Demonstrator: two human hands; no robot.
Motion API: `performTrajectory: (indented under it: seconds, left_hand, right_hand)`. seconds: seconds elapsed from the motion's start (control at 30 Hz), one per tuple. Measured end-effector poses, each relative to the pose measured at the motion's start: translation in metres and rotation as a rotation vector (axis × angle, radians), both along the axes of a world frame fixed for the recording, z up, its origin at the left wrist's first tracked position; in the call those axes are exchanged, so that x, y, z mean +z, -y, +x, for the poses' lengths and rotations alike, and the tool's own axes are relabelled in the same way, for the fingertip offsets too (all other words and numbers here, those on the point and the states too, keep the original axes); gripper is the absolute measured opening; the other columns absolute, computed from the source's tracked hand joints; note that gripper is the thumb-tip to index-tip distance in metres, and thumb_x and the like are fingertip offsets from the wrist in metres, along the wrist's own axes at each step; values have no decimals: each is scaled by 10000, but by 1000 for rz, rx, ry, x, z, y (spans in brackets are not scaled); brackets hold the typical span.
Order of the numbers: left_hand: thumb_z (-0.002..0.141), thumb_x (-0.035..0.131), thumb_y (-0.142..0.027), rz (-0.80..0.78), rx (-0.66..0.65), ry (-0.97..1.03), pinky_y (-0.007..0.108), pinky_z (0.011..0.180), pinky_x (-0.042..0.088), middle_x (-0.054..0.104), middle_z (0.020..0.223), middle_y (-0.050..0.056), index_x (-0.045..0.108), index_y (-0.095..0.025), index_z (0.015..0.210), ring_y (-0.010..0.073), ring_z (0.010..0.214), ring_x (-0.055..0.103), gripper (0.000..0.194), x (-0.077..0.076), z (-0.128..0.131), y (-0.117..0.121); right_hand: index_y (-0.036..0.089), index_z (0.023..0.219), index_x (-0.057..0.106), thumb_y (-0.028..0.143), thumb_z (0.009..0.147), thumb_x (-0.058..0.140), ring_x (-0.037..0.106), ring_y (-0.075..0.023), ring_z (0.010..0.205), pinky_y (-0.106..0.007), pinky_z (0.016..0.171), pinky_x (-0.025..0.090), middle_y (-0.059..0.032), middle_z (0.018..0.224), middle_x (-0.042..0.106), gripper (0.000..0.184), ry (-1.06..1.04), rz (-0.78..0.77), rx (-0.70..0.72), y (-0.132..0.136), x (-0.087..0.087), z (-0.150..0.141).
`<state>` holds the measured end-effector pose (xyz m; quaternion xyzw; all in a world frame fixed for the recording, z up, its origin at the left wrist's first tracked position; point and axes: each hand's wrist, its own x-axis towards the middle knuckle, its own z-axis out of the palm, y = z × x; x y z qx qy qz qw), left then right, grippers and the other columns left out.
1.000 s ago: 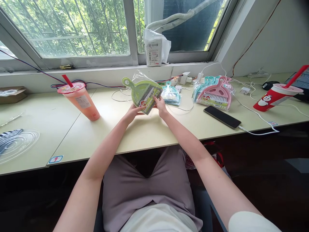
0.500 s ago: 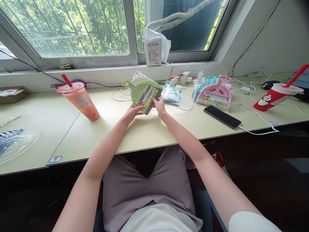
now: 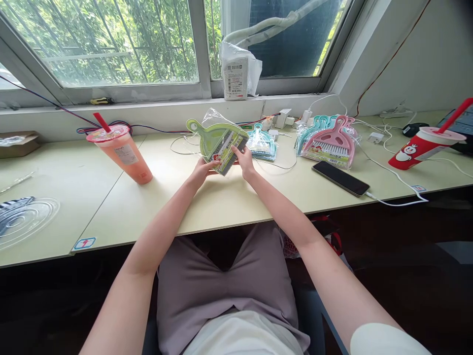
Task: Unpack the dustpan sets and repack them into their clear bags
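Observation:
A green mini dustpan and brush set [image 3: 212,138] in a clear plastic bag is held up over the table, tilted with its handle toward the upper left. My left hand [image 3: 201,172] grips its lower left edge, thumb on the front. My right hand [image 3: 244,161] closes on the lower right side near the grey bristles and printed label. Behind it and to the right lies a bagged light-blue dustpan set [image 3: 261,143]. Farther right, bagged pink dustpan sets [image 3: 334,140] overlap with teal ones [image 3: 314,129].
A tall orange drink cup [image 3: 127,158] stands on the left of the table [image 3: 229,207]. A plugged-in phone [image 3: 340,178] and a red cup [image 3: 417,150] are on the right. Cables and white chargers [image 3: 284,119] line the back, below a windowsill box [image 3: 235,79]. A clear plastic lid-like disc [image 3: 40,217] lies far left.

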<state>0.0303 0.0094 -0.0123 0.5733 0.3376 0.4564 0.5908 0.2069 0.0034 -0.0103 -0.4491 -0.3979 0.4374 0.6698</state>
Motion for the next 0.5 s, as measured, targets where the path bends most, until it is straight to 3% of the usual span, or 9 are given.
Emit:
performTrajectory:
  seconds: [0.2,0.5]
  left_hand:
    - [609,836,-358,-9,51,8,441,843,615,738,1100,109,649,-163,1155,277,976,716,610,4,-2,0]
    - [673,806,-395,26,8,-31,332,713,617,730,1101,104,636,-154,1204,231,900,729,607,7,-1,4]
  right_hand:
    - [226,1013,570,272,911,615,720,-169,831,-390,816,655,-21,998,718,120,-8,-27,103,4,8,1]
    - [232,1048,568,188,838,696,729,-162,892,-401,938,624,-1,1006,738,251,-100,16,126,-1,0,-1]
